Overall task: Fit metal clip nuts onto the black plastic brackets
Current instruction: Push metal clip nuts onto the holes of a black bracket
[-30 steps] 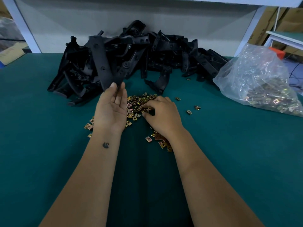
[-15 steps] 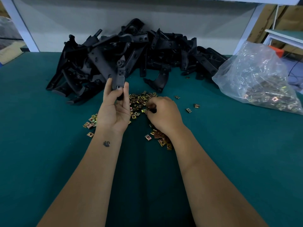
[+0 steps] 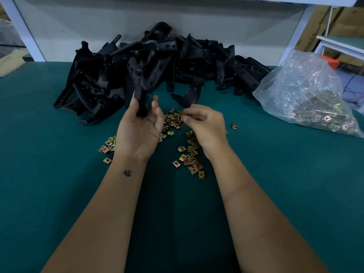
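We see the left hand (image 3: 140,128) palm-up, fingers curled loosely round the lower end of a black plastic bracket (image 3: 140,89) held upright above the tabletop (image 3: 59,194). The right hand (image 3: 204,127) is raised beside it, fingertips pinched on something small and blurred, probably a clip nut; we cannot tell for sure. Loose clip nuts (image 3: 189,156) lie scattered under both hands. Behind stands a heap of brackets (image 3: 197,62), and at right a clear plastic bag (image 3: 307,91) of nuts, partly cut off.
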### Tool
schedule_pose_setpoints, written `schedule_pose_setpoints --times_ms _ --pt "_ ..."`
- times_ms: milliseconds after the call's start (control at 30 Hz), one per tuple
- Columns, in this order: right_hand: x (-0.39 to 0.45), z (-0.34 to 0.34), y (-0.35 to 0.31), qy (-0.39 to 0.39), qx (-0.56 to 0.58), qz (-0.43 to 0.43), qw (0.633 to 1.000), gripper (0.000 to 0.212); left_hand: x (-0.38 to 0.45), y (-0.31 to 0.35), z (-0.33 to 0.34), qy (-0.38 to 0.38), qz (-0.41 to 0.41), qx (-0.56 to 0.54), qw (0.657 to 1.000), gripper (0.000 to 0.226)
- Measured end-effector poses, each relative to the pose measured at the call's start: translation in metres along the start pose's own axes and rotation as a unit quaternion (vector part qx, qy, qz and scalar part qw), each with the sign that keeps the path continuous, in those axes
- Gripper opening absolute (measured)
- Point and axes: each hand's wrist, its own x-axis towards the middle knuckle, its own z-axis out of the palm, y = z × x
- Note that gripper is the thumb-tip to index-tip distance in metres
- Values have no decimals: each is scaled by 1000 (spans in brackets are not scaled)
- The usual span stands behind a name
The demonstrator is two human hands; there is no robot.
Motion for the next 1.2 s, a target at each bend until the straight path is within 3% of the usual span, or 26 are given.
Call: schedule_pose_setpoints --times_ms 100,233,400,533,900,1067,1200 --pt "-1 -4 -4 -8 116 47 992 19 2 -2 -2 15 -8 56 998 37" --pt "-3 -7 -7 -54 258 77 962 13 3 -6 -3 26 31 101 994 29" --pt "-4 -4 -8 -66 317 72 943 15 3 -14 -4 21 38 153 987 45" --pt "-2 -2 -8 -64 362 72 927 18 3 -21 -2 24 35 178 983 30" --pt "-3 0 -7 -36 367 43 928 23 2 -25 -1 46 8 194 980 10" --pt "-4 0 -9 -33 342 30 939 21 2 -28 -2 -12 -32 255 966 41" --pt "-5 1 -10 -35 347 28 937 21 2 -29 -2 -20 -43 293 955 37"
